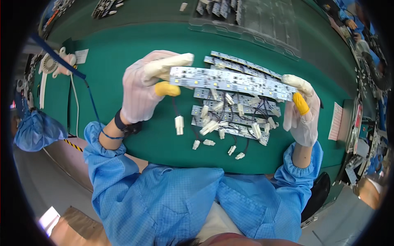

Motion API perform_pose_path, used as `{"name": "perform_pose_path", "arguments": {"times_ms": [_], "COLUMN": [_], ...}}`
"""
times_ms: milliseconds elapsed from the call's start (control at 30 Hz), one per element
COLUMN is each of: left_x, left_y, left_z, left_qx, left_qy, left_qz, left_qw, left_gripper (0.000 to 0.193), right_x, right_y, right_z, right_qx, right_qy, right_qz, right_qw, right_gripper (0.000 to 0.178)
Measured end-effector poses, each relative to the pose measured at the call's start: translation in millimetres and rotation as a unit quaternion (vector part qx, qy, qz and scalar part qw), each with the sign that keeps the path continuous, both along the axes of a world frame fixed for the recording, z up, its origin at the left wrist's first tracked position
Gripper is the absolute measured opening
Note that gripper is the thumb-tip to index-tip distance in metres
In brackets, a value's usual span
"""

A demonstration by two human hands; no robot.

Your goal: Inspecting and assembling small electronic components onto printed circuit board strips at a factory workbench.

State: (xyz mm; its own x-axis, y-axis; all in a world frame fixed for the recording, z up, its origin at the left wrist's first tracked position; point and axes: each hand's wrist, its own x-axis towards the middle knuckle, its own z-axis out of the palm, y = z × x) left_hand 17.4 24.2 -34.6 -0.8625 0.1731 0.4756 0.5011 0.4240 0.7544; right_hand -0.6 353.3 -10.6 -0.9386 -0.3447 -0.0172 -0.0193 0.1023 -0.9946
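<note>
Between both hands I hold up a long white LED circuit board (230,81), dotted with small yellowish chips. My left hand (150,84), in a white glove with a yellow thumb tip, pinches its left end. My right hand (303,102), gloved the same way, grips the right end. From the left end a dark wire hangs down to a white plug connector (179,125). Below and behind the held board lie several more LED boards (242,100) in a loose stack, partly hidden by it. Their dark wires and white connectors (210,127) spread toward me.
A green mat (164,151) covers the bench. At the back stands a clear plastic tray (262,30) with boards in it. On the left are a small fan (50,63) and a blue cord (91,102) running to my left wrist. A printed sheet (335,121) lies at right.
</note>
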Motion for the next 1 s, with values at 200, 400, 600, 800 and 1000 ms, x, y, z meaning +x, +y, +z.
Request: {"name": "perform_pose_path", "arguments": {"times_ms": [200, 400, 600, 800, 1000], "left_x": [-6.3, -2.5, 0.0, -5.6, -9.5], "left_y": [-1.9, -2.0, -7.3, 9.3, 8.0], "left_z": [-3.0, -3.9, 2.3, -3.6, -0.2], "left_qx": [-0.007, 0.043, -0.013, 0.038, -0.091], "left_qy": [0.009, -0.015, -0.007, -0.091, -0.182], "left_qz": [0.007, -0.011, -0.055, 0.053, 0.084], "left_qw": [1.000, 0.999, 0.998, 0.994, 0.975], "left_gripper": [0.042, 0.051, 0.065, 0.035, 0.043], "right_x": [4.3, 1.8, 3.3, 11.8, 9.0], "right_y": [-9.2, -4.1, -1.8, -2.3, -8.9], "right_z": [0.8, -7.3, -5.6, 0.6, 12.1], "right_qx": [-0.002, -0.078, -0.043, -0.092, -0.130], "right_qy": [0.050, 0.046, 0.025, 0.020, -0.030], "right_qz": [-0.025, -0.004, -0.037, 0.034, 0.106], "right_qw": [0.998, 0.996, 0.998, 0.995, 0.985], "right_gripper": [0.066, 0.046, 0.066, 0.052, 0.060]}}
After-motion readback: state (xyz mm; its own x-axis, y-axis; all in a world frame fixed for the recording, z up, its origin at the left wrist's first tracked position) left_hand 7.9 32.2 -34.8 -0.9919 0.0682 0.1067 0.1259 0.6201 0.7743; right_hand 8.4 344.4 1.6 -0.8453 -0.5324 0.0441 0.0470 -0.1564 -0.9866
